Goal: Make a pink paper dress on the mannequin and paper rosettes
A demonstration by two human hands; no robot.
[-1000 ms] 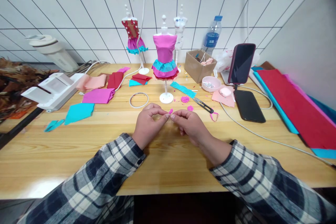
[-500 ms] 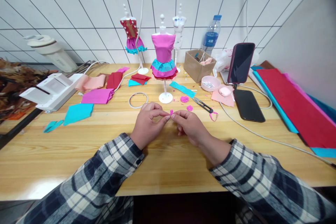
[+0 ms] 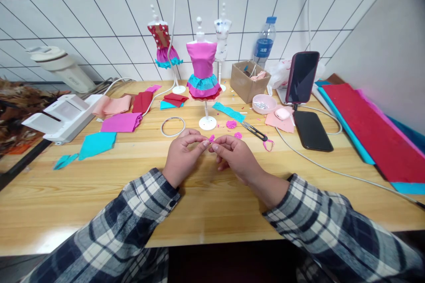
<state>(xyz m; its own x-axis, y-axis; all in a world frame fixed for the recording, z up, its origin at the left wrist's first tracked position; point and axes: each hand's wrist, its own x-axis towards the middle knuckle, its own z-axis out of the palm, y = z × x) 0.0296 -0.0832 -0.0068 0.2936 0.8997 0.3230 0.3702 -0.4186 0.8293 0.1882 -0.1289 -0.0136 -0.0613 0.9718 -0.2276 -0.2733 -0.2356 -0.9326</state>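
Note:
A small piece of pink crepe paper (image 3: 211,138) is pinched between my two hands above the table's middle. Thumb and forefinger of my left hand (image 3: 184,155) close on its left side. My right hand (image 3: 236,158) grips it from the right, fingertips nearly touching the left ones. Just beyond lie two pink paper rosettes (image 3: 231,124), a pair of thread snips (image 3: 254,131) and a turquoise paper strip (image 3: 228,111). Behind them a small dress form (image 3: 202,59) stands upright in a pink top and a tiered ruffled skirt.
A white ring (image 3: 173,127) lies left of the dress form. Turquoise paper (image 3: 97,145) and folded crepe pieces are at left. A cardboard box (image 3: 249,83), a pink bowl (image 3: 264,104) and two phones (image 3: 313,131) are at right. A white cable (image 3: 318,167) crosses the right side.
Both hands stay together on the pink piece, which has turned slightly and shows a little differently between the fingertips. The whole view has shifted slightly.

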